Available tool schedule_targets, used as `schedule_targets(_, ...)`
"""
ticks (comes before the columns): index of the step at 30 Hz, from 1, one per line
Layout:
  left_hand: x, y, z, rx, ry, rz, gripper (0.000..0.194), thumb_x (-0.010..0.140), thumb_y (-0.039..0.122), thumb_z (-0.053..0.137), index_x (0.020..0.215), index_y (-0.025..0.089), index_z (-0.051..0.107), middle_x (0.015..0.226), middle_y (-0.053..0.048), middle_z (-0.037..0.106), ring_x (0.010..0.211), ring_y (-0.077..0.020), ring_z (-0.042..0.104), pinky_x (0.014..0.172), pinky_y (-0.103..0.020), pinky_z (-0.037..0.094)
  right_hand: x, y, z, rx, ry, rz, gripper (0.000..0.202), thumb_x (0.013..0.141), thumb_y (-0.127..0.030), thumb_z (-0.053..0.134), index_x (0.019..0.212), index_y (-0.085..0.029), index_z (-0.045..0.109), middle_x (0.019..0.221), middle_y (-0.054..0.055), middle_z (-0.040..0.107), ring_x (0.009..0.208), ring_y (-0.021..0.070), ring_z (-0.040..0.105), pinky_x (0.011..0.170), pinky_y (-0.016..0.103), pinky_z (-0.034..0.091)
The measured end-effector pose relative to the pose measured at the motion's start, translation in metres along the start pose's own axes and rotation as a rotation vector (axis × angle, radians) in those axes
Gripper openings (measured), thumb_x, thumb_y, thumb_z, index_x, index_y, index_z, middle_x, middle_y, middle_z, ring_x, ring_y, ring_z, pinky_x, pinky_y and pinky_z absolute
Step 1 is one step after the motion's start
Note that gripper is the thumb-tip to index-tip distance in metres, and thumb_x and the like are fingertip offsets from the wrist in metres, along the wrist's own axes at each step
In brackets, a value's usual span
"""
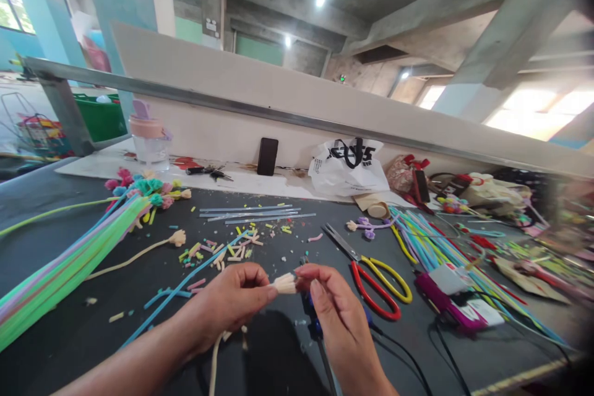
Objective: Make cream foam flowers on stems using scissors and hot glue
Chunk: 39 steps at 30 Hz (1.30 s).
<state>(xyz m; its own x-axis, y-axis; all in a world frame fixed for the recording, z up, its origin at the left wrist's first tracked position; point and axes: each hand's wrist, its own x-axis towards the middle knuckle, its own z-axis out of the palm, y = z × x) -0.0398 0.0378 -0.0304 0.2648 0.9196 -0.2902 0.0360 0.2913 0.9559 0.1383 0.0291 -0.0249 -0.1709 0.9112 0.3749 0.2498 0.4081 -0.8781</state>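
The thumb and forefinger of the left hand (232, 297) are closed in a pinch on a small, cream, fuzzy tuft (284, 284), held above the table (273, 359). The right hand (341, 309) has its fingers curled in at the tuft's far end, seemingly touching it; I cannot tell whether they grip anything. A slim cream fuzzy stem (215, 362) hangs below the left hand; its join to the tuft is hidden. Too hard a pinch could flatten the fibres, too loose a one let the tuft slip.

Under the right hand sits a partly hidden blue-and-black tool (310, 309); if it is hot, a lowered wrist might get burned. Scissors with red and yellow handles (378, 284) lie just beside, where a sideways sweep could knock them. Beyond the hands, short pastel clippings (239, 250) could cling to the tuft if dropped there. A long blue fuzzy stem (185, 278) near the left forearm might get dragged along.
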Motion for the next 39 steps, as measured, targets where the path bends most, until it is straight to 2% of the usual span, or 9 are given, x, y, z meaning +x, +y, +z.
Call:
schedule_targets(7,-0.002,0.000,0.000,-0.028,-0.030,0.033,0.035,0.065,0.049,0.063,0.064,0.019,0.044,0.036,0.013,0.031,0.031,-0.0028,0.020,0.032,-0.017,0.012,-0.001,-0.003,0.002,0.060,-0.030,0.032,0.018,0.090,-0.034,0.044,0.100,-0.022,0.052,0.090,0.003,0.061,0.082,0.0128,0.058,0.073,0.020,0.047)
schedule_targets(16,-0.007,0.005,0.004,0.105,0.016,0.019,0.038,0.067,0.052,0.060,0.062,0.018,0.045,0.039,0.011,0.034,0.033,-0.0029,0.023,0.033,-0.016,0.015,-0.003,0.005,0.010,-0.031,-0.027,-0.020,0.019,0.088,-0.032,0.046,0.099,-0.019,0.054,0.088,0.006,0.062,0.080,0.0171,0.061,0.072,0.027,0.050)
schedule_targets(21,-0.006,0.003,0.003,0.073,0.002,0.010,0.038,0.066,0.051,0.063,0.062,0.018,0.045,0.038,0.011,0.033,0.033,-0.0029,0.024,0.032,-0.015,0.014,-0.004,0.008,0.011,-0.050,-0.052,0.002,0.021,0.088,-0.034,0.046,0.100,-0.019,0.053,0.089,0.006,0.063,0.081,0.0174,0.062,0.073,0.027,0.050)
schedule_targets(24,-0.005,0.001,-0.001,-0.085,-0.079,0.009,0.035,0.071,0.048,0.061,0.065,0.016,0.047,0.043,0.009,0.039,0.034,-0.0015,0.024,0.032,-0.014,0.013,-0.001,0.006,0.005,0.006,-0.027,0.008,0.025,0.089,-0.038,0.043,0.101,-0.018,0.052,0.090,0.007,0.061,0.081,0.0167,0.061,0.074,0.027,0.050)
schedule_targets(27,-0.006,0.000,-0.012,-0.329,-0.206,-0.026,0.028,0.079,0.041,0.057,0.072,0.014,0.051,0.060,0.004,0.050,0.037,0.0004,0.029,0.032,-0.012,0.012,0.005,0.008,-0.007,0.011,0.044,0.038,0.027,0.088,-0.040,0.044,0.099,-0.018,0.052,0.085,0.005,0.061,0.075,0.0151,0.060,0.070,0.025,0.050)
schedule_targets(30,-0.007,0.000,-0.023,-0.545,-0.363,-0.055,0.021,0.080,0.032,0.058,0.073,0.015,0.050,0.063,0.003,0.050,0.035,0.0017,0.026,0.030,-0.010,0.011,0.011,0.015,-0.018,-0.005,0.107,0.073,0.027,0.087,-0.042,0.045,0.097,-0.017,0.053,0.084,0.005,0.062,0.069,0.0144,0.060,0.062,0.024,0.050)
schedule_targets(32,-0.008,-0.001,-0.027,-0.652,-0.462,-0.021,0.020,0.079,0.029,0.060,0.070,0.015,0.048,0.059,0.004,0.048,0.033,0.0015,0.023,0.027,-0.010,0.013,0.013,0.021,-0.023,-0.026,0.126,0.062,0.025,0.087,-0.039,0.044,0.096,-0.017,0.052,0.084,0.006,0.063,0.066,0.0145,0.060,0.058,0.024,0.050)
schedule_targets(35,-0.010,-0.002,-0.029,-0.733,-0.571,0.059,0.020,0.077,0.026,0.061,0.066,0.016,0.047,0.053,0.005,0.042,0.031,0.0001,0.023,0.026,-0.011,0.017,0.014,0.028,-0.033,-0.185,0.125,-0.007,0.018,0.087,-0.031,0.043,0.096,-0.018,0.053,0.079,0.004,0.062,0.065,0.0154,0.060,0.058,0.026,0.049)
schedule_targets(39,-0.011,-0.003,-0.029,-0.761,-0.638,0.112,0.018,0.077,0.024,0.060,0.065,0.016,0.049,0.051,0.006,0.036,0.032,-0.0005,0.023,0.027,-0.010,0.019,0.014,0.033,-0.056,-0.573,0.055,-0.051,0.016,0.084,-0.023,0.043,0.095,-0.021,0.054,0.085,0.005,0.064,0.073,0.0191,0.061,0.068,0.033,0.048)
